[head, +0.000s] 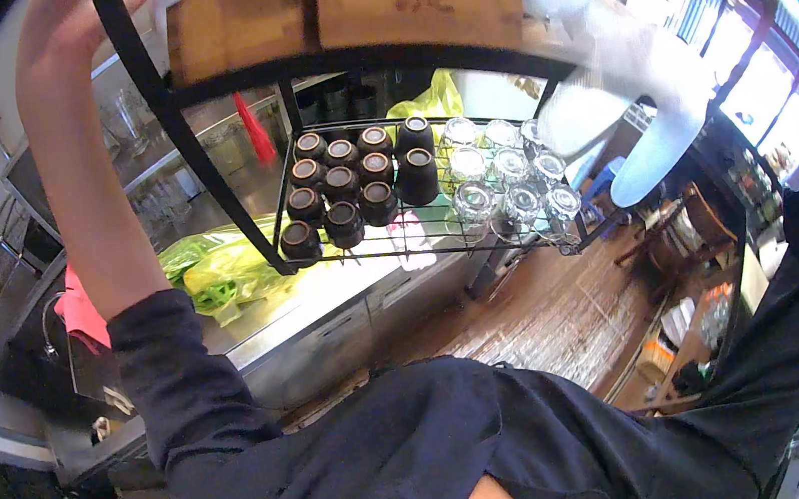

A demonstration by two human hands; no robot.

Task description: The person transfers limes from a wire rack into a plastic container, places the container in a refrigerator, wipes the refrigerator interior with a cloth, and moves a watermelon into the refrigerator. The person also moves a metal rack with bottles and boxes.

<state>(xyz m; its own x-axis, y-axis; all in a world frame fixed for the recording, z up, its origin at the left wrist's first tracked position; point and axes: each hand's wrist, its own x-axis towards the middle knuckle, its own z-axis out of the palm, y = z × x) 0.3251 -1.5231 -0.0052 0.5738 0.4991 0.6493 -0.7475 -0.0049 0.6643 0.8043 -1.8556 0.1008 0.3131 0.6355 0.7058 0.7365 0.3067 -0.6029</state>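
My left hand (100, 12) is raised at the top left, behind the black metal rack's post, partly cut off by the frame edge; what its fingers touch is unclear. My right forearm rises along the right rim, and that hand is out of view. On the black wire rack (400, 251) before me, dark brown cups (339, 182) stand upside down on the left, with clear glasses (509, 163) upside down on the right. A cardboard box (413, 5) rests on the tier above. A blurred, glove-like pale blue-white thing (651, 88) hangs beside the rack's right side.
Below the rack, a metal counter (267, 335) bears yellow-green plastic bags (235, 267) with greens inside. A red cloth (82, 310) lies at the left, by a sink. A wooden chair (696, 229) and a low shelf with goods (675, 357) stand on the right, beyond the wooden floor.
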